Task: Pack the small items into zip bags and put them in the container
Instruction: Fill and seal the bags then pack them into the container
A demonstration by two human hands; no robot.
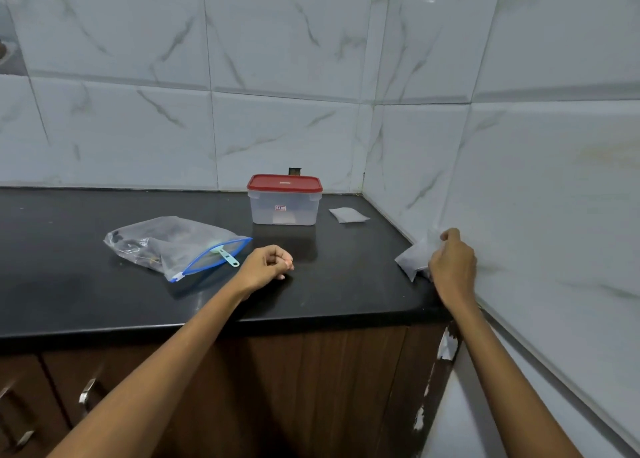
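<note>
On the black worktop, in the corner of two tiled walls, the right hand pinches the top edge of a small clear bag that lies against the right wall at the worktop's right edge, its fingers curled round the plastic. The left hand rests on the worktop near the middle, fingers curled in a loose fist with nothing in it. Just to its left lies a large zip bag with a blue zip and a pale green slider, its mouth toward that hand, dark small items inside. Behind the left hand stands the container, clear with a red lid shut on it; it bears a small red-and-white label, too small to read, as is the lid's embossed mark. A second small bag lies flat just right of the container, well apart from both hands.
</note>
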